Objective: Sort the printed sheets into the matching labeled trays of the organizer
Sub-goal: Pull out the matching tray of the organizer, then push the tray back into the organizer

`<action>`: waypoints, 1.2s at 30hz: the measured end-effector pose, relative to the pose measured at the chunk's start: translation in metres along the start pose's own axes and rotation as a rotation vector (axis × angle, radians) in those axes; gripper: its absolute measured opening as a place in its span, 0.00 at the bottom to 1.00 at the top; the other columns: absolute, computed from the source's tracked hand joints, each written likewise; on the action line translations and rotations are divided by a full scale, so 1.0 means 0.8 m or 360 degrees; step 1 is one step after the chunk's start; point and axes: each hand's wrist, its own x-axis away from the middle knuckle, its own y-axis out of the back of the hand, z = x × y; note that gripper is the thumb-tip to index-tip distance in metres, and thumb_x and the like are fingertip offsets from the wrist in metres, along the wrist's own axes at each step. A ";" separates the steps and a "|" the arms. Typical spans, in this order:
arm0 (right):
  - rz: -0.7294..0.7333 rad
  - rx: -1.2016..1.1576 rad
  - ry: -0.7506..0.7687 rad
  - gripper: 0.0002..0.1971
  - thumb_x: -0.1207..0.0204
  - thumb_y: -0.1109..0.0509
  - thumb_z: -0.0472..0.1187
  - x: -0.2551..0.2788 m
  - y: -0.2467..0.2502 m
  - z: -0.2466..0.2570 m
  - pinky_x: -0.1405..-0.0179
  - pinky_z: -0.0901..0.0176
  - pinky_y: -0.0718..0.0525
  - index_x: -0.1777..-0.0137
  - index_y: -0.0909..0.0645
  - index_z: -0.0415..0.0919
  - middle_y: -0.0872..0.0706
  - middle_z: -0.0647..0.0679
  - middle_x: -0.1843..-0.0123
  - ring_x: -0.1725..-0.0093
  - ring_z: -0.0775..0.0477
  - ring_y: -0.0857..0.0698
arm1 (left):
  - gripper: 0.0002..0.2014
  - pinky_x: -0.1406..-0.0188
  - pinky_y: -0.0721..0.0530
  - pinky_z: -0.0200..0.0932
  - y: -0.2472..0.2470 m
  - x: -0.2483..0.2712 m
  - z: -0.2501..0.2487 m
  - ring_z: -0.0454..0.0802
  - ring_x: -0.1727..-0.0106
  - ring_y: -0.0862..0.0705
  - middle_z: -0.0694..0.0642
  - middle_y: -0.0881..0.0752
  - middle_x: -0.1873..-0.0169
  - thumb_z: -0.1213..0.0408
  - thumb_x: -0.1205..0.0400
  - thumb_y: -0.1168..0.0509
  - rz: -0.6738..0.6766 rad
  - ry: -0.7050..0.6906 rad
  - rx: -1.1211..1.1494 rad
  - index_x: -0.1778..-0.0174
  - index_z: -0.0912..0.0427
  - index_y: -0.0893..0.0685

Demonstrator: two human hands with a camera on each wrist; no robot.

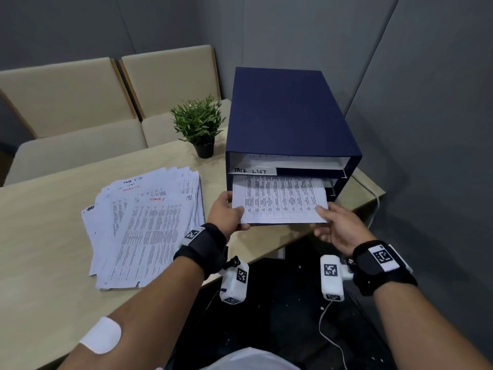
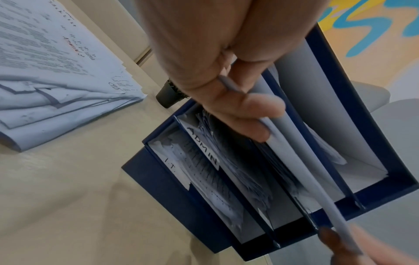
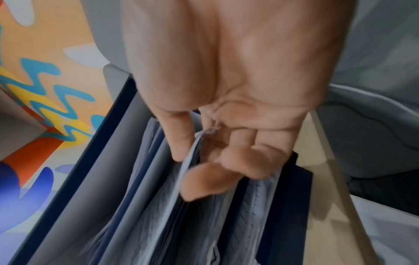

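Left hand (image 1: 226, 212) and right hand (image 1: 337, 225) each pinched a near corner of one printed sheet (image 1: 280, 200), grip closed on paper; sheet half inside organizer (image 1: 288, 116) at tabletop (image 1: 53, 236) right edge, under the "TASK LIST" label (image 1: 250, 170). Remaining stack (image 1: 144, 225) lay mid-tabletop.

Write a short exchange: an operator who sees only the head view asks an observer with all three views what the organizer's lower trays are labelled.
Operator: With the sheet at the organizer, I can read only the TASK LIST label. Are there others?
Observer: Yes. The left wrist view shows an ADMIN label on a lower tray.
Operator: Is there anything under that?
Observer: The lowest tray carries an I.T. label.
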 end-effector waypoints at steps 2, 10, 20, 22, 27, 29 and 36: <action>0.0079 -0.0037 -0.0073 0.09 0.15 0.41 0.33 -0.003 0.007 -0.008 0.87 0.69 0.34 0.40 0.23 0.40 0.20 0.45 0.75 0.85 0.55 0.28 | 0.13 0.72 0.13 0.41 -0.003 -0.001 -0.001 0.53 0.55 0.12 0.62 0.17 0.41 0.78 0.18 0.44 -0.0019 -0.0015 0.0028 0.42 0.60 0.26; -0.0196 -0.0342 0.0079 0.11 0.15 0.39 0.33 -0.041 -0.013 0.022 0.86 0.69 0.33 0.50 0.30 0.52 0.23 0.46 0.70 0.83 0.56 0.27 | 0.07 0.75 0.17 0.41 0.006 0.011 -0.012 0.52 0.70 0.16 0.60 0.16 0.60 0.67 0.13 0.43 0.0029 0.0034 0.0336 0.39 0.59 0.30; -0.0209 -0.0467 0.0141 0.11 0.14 0.46 0.32 -0.065 -0.040 0.029 0.76 0.65 0.17 0.55 0.27 0.42 0.13 0.43 0.55 0.68 0.47 0.10 | 0.12 0.67 0.22 0.41 0.042 0.026 0.004 0.51 0.67 0.17 0.57 0.16 0.60 0.73 0.16 0.41 -0.0055 0.0036 0.0228 0.37 0.59 0.29; -0.0200 -0.0355 0.0167 0.09 0.14 0.43 0.33 -0.061 -0.047 0.024 0.76 0.64 0.18 0.55 0.27 0.43 0.14 0.43 0.57 0.71 0.49 0.11 | 0.13 0.66 0.21 0.41 0.052 0.027 0.008 0.51 0.65 0.16 0.57 0.15 0.59 0.73 0.16 0.41 -0.0068 0.0042 0.0165 0.37 0.60 0.28; 0.0047 0.0002 0.0152 0.10 0.15 0.41 0.33 -0.043 -0.095 0.002 0.72 0.61 0.22 0.57 0.25 0.43 0.15 0.44 0.63 0.71 0.49 0.16 | 0.12 0.61 0.20 0.43 0.095 0.021 0.018 0.53 0.59 0.16 0.59 0.15 0.55 0.72 0.17 0.39 -0.0158 0.0011 -0.0032 0.38 0.61 0.25; 0.0166 0.0139 0.0141 0.10 0.15 0.41 0.33 -0.041 -0.124 -0.010 0.73 0.62 0.23 0.57 0.26 0.42 0.15 0.43 0.63 0.72 0.49 0.17 | 0.10 0.60 0.20 0.44 0.122 0.015 0.025 0.53 0.57 0.17 0.60 0.16 0.53 0.71 0.18 0.38 -0.0205 0.0003 -0.0124 0.41 0.59 0.23; 0.0364 0.0540 0.0025 0.08 0.16 0.39 0.32 -0.053 -0.228 -0.054 0.77 0.63 0.24 0.57 0.24 0.41 0.14 0.41 0.59 0.70 0.47 0.17 | 0.10 0.54 0.21 0.45 0.233 -0.009 0.059 0.52 0.53 0.20 0.55 0.16 0.50 0.70 0.19 0.38 -0.0397 0.0017 -0.0457 0.43 0.55 0.21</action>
